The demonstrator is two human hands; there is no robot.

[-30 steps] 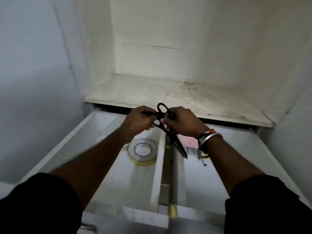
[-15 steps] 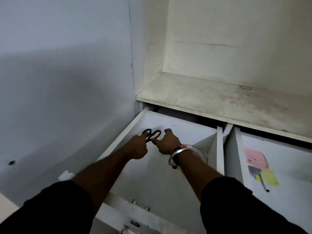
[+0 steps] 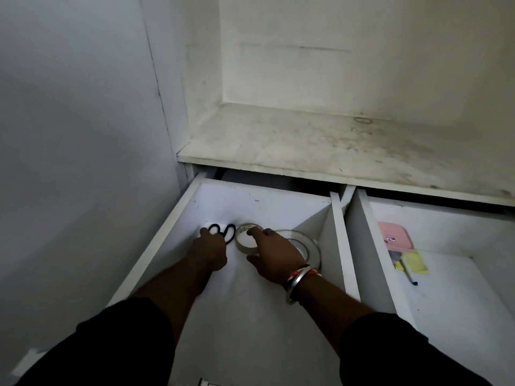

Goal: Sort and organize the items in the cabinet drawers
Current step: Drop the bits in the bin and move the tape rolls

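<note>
Black scissors (image 3: 223, 232) lie at the back left of the open left drawer (image 3: 178, 232), only their handle loops showing. My left hand (image 3: 209, 250) rests on them, fingers curled over the handles. Beside them sits a small clear tape roll (image 3: 246, 240), and my right hand (image 3: 271, 256) has its fingertips and thumb around that roll. A larger tape roll (image 3: 306, 246) lies under and behind my right hand, partly hidden. A metal bangle circles my right wrist.
The right drawer (image 3: 362, 246) is open and holds a pink card (image 3: 394, 236), yellow sticky notes (image 3: 415, 261) and a pen (image 3: 408, 275). A stained shelf (image 3: 306, 146) runs above both drawers. A white wall closes off the left side.
The scissors went from held up between both hands over the drawer divider down to the left drawer's back corner. My right hand left them and now touches the small tape roll.
</note>
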